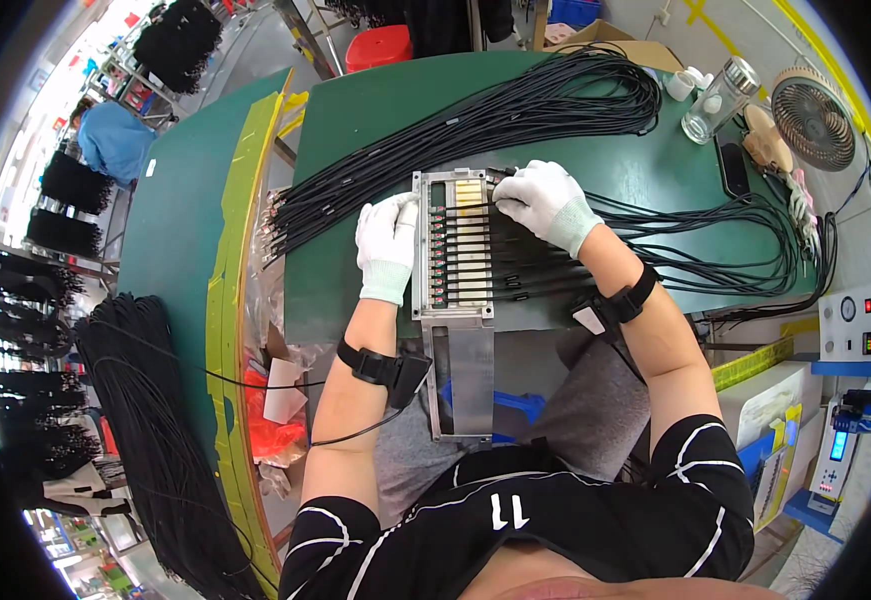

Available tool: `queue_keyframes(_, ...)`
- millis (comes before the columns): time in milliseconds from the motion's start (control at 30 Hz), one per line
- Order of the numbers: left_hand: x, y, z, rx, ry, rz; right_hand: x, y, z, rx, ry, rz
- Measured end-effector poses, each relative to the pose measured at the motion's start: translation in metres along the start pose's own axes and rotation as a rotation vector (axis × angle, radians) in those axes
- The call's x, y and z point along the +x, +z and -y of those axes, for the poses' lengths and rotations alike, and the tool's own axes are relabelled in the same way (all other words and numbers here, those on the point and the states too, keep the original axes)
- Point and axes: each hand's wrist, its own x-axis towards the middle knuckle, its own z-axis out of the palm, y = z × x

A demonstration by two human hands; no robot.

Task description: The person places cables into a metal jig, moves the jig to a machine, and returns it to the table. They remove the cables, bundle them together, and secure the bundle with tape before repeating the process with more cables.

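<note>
In front of me, a long metal fixture (420,250) lies on the green table, its lower part jutting past the near edge. A column of black cables (470,257) runs across its slots, with small connector ends on the left side. My left hand (387,240), in a white glove, is closed at the fixture's upper left edge, fingers against the metal. My right hand (545,203), also gloved, pinches a black cable (477,206) by the fixture's upper right side. Its fingertips partly hide the cable there. Pale strips show in the fixture's top slots.
A thick bundle of black cables (475,120) lies across the back of the table (355,105). More cables (755,215) loop at the right, near a glass bottle (720,100), a phone (733,170) and a fan (813,118). Another bundle (145,400) hangs over the left table.
</note>
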Motion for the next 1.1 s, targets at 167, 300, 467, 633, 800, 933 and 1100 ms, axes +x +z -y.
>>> queue_keyframes(167, 0.001, -0.002, -0.001, -0.067, 0.032, 0.062, 0.000, 0.004, 0.004, 0.000, -0.033, -0.053)
queue_keyframes(300, -0.003, 0.010, -0.018, 0.117, 0.301, 0.041, 0.001, 0.011, 0.007, -0.036, -0.040, -0.109)
queue_keyframes(467, -0.004, 0.005, -0.029, 0.422, 0.444, 0.179, 0.003, 0.008, -0.008, 0.049, -0.023, -0.155)
queue_keyframes(633, -0.001, 0.008, -0.032, 0.400, 0.427, 0.169, 0.001, -0.006, -0.025, -0.020, 0.161, -0.104)
queue_keyframes(800, -0.007, -0.003, -0.038, 0.398, 0.415, 0.202, -0.003, 0.008, -0.018, -0.160, 0.138, -0.019)
queue_keyframes(933, -0.022, 0.002, -0.040, 0.307, 0.457, 0.184, -0.007, 0.006, -0.024, -0.184, 0.087, -0.019)
queue_keyframes(1100, -0.019, -0.005, -0.048, 0.220, 0.471, 0.035, -0.004, -0.009, -0.003, 0.067, -0.007, -0.104)
